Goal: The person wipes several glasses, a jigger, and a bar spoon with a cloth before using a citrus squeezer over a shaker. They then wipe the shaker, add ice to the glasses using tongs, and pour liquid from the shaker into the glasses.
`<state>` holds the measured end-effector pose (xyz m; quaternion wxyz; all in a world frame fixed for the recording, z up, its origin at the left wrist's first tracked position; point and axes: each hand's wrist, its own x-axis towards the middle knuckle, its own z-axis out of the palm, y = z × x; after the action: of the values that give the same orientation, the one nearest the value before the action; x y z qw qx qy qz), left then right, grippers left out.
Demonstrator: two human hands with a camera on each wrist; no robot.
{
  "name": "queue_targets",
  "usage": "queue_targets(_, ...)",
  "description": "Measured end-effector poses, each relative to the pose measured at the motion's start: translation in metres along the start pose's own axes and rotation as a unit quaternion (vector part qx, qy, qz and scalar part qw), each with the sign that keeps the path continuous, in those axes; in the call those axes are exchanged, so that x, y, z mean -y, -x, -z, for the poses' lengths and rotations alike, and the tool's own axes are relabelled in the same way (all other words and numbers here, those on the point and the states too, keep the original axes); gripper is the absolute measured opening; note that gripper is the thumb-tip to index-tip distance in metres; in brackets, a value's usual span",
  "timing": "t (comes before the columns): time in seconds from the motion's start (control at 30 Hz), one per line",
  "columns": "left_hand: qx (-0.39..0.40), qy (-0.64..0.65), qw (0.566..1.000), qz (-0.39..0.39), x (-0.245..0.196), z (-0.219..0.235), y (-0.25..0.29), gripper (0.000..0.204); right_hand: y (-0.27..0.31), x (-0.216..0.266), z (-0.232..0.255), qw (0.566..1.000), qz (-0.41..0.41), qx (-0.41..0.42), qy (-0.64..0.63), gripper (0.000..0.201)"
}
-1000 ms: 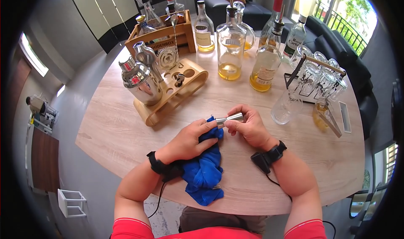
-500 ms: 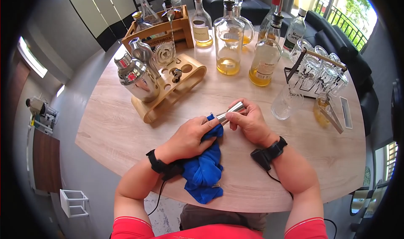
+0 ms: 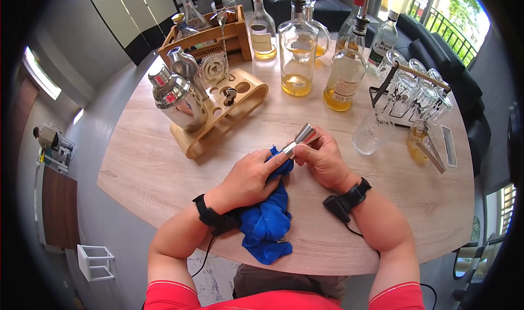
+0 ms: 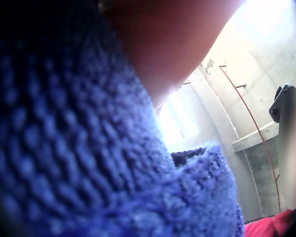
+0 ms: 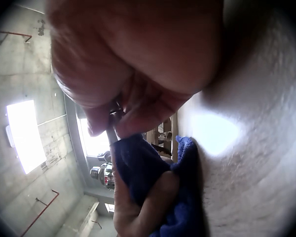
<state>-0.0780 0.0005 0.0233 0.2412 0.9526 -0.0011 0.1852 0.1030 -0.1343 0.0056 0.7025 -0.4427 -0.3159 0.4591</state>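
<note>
A small silver double-ended jigger (image 3: pixel 305 135) slants between the two hands above the table. My right hand (image 3: pixel 326 158) pinches it around its middle with thumb and fingers. My left hand (image 3: pixel 249 180) grips a blue cloth (image 3: pixel 266 221), with its thumb and the cloth against the jigger's lower cup. The rest of the cloth hangs down onto the tabletop. Blue knit (image 4: pixel 79 138) fills much of the left wrist view. In the right wrist view, the right fingers (image 5: pixel 138 106) hold the metal piece beside the cloth (image 5: pixel 187 197).
A wooden stand (image 3: pixel 248 100) with a steel shaker (image 3: pixel 180 102) is at the back left, before a wooden crate (image 3: pixel 238 34). Several bottles, including a clear one (image 3: pixel 297 59), stand at the back. A glass rack (image 3: pixel 420 78), a tall glass (image 3: pixel 373 135) and tongs (image 3: pixel 431 154) are at the right.
The jigger has tilted, its far cup now pointing more upward. The right fingers have shifted around it. My left hand still holds the cloth, which has moved slightly with it.
</note>
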Motion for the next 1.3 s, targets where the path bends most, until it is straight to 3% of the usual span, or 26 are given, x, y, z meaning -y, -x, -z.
queue_targets(0.2, 0.028, -0.058, 0.998, 0.025, -0.011, 0.011, -0.001, 0.059, -0.003, -0.005, -0.001, 0.996, 0.009, -0.010, -0.092, 0.027)
queue_targets(0.27, 0.020, -0.018, 0.998, 0.052, -0.002, 0.009, 0.002, 0.058, -0.005, -0.005, -0.002, 0.991, 0.003, -0.024, -0.130, 0.027)
queue_targets(0.33, 0.012, 0.022, 0.997, 0.079, 0.006, 0.005, 0.004, 0.056, -0.004, -0.008, -0.001, 0.995, -0.004, -0.042, -0.091, 0.029)
queue_targets(0.4, -0.145, 0.182, 0.967, 0.105, 0.011, 0.002, 0.003, 0.054, -0.001, -0.004, -0.001, 1.000, -0.008, -0.019, -0.017, 0.029)
queue_targets(0.43, -0.145, 0.182, 0.967, 0.104, 0.009, 0.004, 0.003, 0.054, 0.000, -0.003, -0.001, 0.998, -0.013, 0.004, 0.057, 0.029)
queue_targets(0.5, -0.188, 0.188, 0.963, 0.042, 0.002, 0.009, 0.001, 0.053, -0.001, 0.000, -0.004, 0.996, 0.003, 0.052, 0.076, 0.026)
queue_targets(0.57, -0.170, 0.165, 0.972, 0.010, 0.000, 0.009, 0.003, 0.055, 0.004, 0.007, -0.010, 0.980, -0.075, 0.112, 0.144, 0.021)
queue_targets(0.63, -0.069, 0.163, 0.984, 0.012, 0.001, 0.005, 0.002, 0.052, 0.005, 0.007, -0.012, 0.976, -0.066, 0.123, 0.166, 0.020)
queue_targets(0.77, -0.099, 0.181, 0.977, 0.043, 0.003, 0.003, 0.001, 0.035, 0.008, 0.010, -0.017, 0.971, -0.062, 0.126, 0.194, 0.017)
queue_targets(0.8, -0.132, 0.164, 0.978, 0.015, 0.003, 0.003, -0.002, 0.028, 0.008, 0.010, -0.016, 0.970, -0.065, 0.124, 0.198, 0.015)
queue_targets(0.97, -0.189, 0.160, 0.969, 0.020, 0.006, 0.003, 0.001, 0.023, 0.002, 0.012, -0.014, 0.961, -0.084, 0.107, 0.239, 0.015)
queue_targets(1.03, -0.225, 0.173, 0.959, 0.027, 0.010, 0.005, 0.002, 0.022, -0.002, 0.012, -0.010, 0.974, -0.055, 0.078, 0.204, 0.022)
queue_targets(1.07, -0.216, 0.168, 0.959, 0.071, 0.012, 0.008, 0.002, 0.019, -0.006, 0.015, -0.010, 0.973, -0.055, 0.083, 0.210, 0.022)
queue_targets(1.13, -0.212, 0.165, 0.956, 0.116, 0.017, 0.010, 0.003, 0.018, -0.014, 0.023, -0.014, 0.984, 0.037, -0.035, 0.169, 0.033)
queue_targets(1.17, -0.182, 0.148, 0.963, 0.136, 0.022, 0.009, 0.002, 0.021, -0.021, 0.030, -0.016, 0.984, 0.036, -0.032, 0.174, 0.033)
queue_targets(1.2, -0.150, 0.131, 0.968, 0.156, 0.026, 0.007, 0.001, 0.024, -0.032, 0.038, -0.019, 0.979, 0.088, -0.047, 0.179, 0.036)
queue_targets(1.3, -0.135, 0.141, 0.968, 0.156, 0.028, 0.003, -0.001, 0.028, -0.068, 0.054, -0.031, 0.962, 0.169, -0.061, 0.206, 0.042)
